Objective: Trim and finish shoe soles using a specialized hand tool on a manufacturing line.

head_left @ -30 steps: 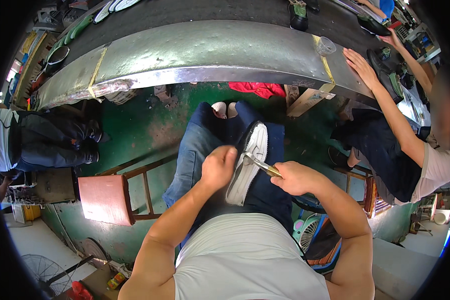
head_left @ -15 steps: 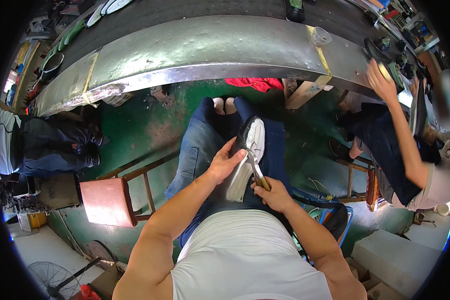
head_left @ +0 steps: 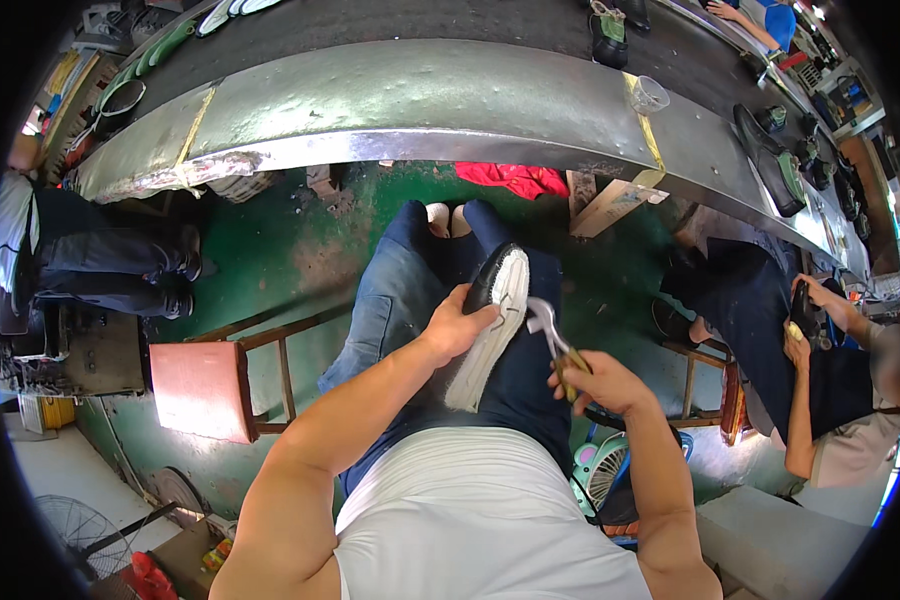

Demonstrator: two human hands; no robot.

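A black shoe upper with a white underside [head_left: 492, 345] lies across my lap, its toe pointing away from me. My left hand [head_left: 457, 328] is closed on its left edge, thumb over the white underside. To the right of the shoe, my right hand [head_left: 605, 383] is wrapped around the handles of metal lasting pincers [head_left: 548, 325] with a curved head and yellowish grips. The pincers' head stands just off the shoe's right side, apart from it. Some dark marks show on the white surface near my left thumb.
A metal-edged conveyor bench [head_left: 400, 95] runs ahead, with shoes and a clear cup [head_left: 649, 95] on it. A padded stool [head_left: 202, 391] stands at left, a small green fan [head_left: 600, 468] at lower right. Another person [head_left: 830, 400] sits at right holding a shoe; one more is at far left.
The pincers have come off the shoe and moved right with my right hand. My left hand stays on the shoe. The person at right has drawn back from the bench.
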